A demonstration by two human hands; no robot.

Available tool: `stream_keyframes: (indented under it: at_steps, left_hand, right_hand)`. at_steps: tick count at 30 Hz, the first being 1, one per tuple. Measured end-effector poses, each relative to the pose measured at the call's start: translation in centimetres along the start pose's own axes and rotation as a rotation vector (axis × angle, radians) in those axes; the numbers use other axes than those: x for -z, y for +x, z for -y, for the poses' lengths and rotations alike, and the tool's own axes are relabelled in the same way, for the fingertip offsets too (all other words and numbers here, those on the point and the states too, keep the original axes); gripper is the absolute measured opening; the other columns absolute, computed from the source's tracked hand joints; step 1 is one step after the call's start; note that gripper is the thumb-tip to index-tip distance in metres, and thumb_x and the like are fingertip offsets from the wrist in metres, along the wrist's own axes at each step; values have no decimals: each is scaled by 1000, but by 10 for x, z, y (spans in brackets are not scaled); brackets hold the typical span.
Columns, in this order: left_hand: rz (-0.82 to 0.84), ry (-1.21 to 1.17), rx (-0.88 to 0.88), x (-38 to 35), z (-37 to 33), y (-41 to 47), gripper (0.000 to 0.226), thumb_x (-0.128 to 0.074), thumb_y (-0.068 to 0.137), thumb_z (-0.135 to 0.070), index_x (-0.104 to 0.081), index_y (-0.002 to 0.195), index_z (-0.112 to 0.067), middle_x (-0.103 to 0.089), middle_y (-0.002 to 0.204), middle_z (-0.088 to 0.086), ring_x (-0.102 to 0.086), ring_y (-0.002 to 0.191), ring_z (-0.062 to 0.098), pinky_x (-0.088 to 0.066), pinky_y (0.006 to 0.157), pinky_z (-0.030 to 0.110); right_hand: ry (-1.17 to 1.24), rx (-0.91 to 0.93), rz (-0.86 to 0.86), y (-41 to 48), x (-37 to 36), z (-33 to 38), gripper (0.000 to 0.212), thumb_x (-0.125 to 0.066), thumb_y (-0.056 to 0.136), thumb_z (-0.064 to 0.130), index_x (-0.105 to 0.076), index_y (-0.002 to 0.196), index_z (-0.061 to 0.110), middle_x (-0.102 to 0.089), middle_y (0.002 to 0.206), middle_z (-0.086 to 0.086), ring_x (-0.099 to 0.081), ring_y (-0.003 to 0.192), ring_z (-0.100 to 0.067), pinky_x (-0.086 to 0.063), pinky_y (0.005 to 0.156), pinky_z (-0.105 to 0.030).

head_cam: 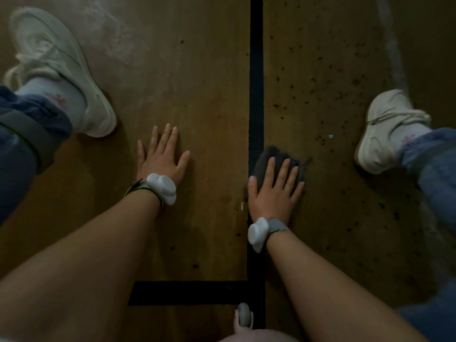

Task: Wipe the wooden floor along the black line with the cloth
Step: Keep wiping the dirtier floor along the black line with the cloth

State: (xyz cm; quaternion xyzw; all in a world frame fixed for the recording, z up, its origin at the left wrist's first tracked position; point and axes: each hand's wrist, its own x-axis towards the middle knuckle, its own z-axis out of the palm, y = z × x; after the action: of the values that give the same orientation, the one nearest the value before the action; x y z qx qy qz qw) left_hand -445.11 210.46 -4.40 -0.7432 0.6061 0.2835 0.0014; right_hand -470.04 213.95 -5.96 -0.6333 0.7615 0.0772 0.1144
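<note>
Right hand presses flat on the cloth (no clench), black line runs toward 12 o'clock.

Dim, warm light; floor murky. Faint glare top left. Soft focus throughout; shoes blurred, edges bowed.

Bare forearms, no sleeves. Each wrist carries a white rounded tracker: left tracker on a dark strap with a green edge, right tracker on a grey strap. Blue jeans, white socks with a small pink mark, off-white laced sneakers.
</note>
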Motion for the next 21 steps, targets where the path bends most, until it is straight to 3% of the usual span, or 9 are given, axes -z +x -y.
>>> stream_keyframes:
  at_steps: [7, 10, 13, 16, 21]
  left_hand:
    - [-110, 11, 92, -12, 15, -29, 63, -22, 102, -53, 4, 155, -31, 13, 161, -12, 19, 147, 10, 13, 119, 44]
    - [-108, 22, 102, -17, 13, -36, 61, -19, 103, -49, 4, 156, -29, 14, 162, -11, 18, 147, 9, 12, 119, 43]
    - [-100, 50, 93, -25, 11, -42, 60, -18, 103, -47, 7, 155, -29, 17, 161, -12, 19, 146, 8, 13, 119, 42]
    - [-70, 84, 59, -33, 9, -50, 61, -16, 103, -48, 10, 154, -30, 21, 159, -12, 22, 145, 7, 14, 119, 43]
    - [-38, 127, 45, -37, 11, -56, 62, -11, 101, -51, 16, 152, -29, 29, 152, -13, 26, 141, 6, 15, 118, 44]
  right_hand:
    - [-28, 404, 215, -60, -6, 76, 70, -7, 96, 62, 31, 143, 28, 36, 154, -10, 34, 142, -34, 15, 114, -60]
    - [-37, 481, 214, -64, -15, 78, 72, 2, 86, 63, 30, 144, 30, 37, 154, -7, 34, 143, -31, 19, 114, -57]
    - [-45, 530, 205, -53, -15, 64, 71, -7, 91, 67, 29, 144, 36, 36, 154, 0, 30, 145, -25, 20, 116, -52]
    - [-40, 464, 198, -36, -9, 36, 69, -14, 95, 67, 26, 145, 40, 34, 155, 5, 28, 146, -22, 18, 117, -49]
    - [-8, 155, 107, -16, 2, -50, 63, -10, 96, 64, 22, 146, 41, 25, 159, 5, 20, 149, -21, 8, 121, -50]
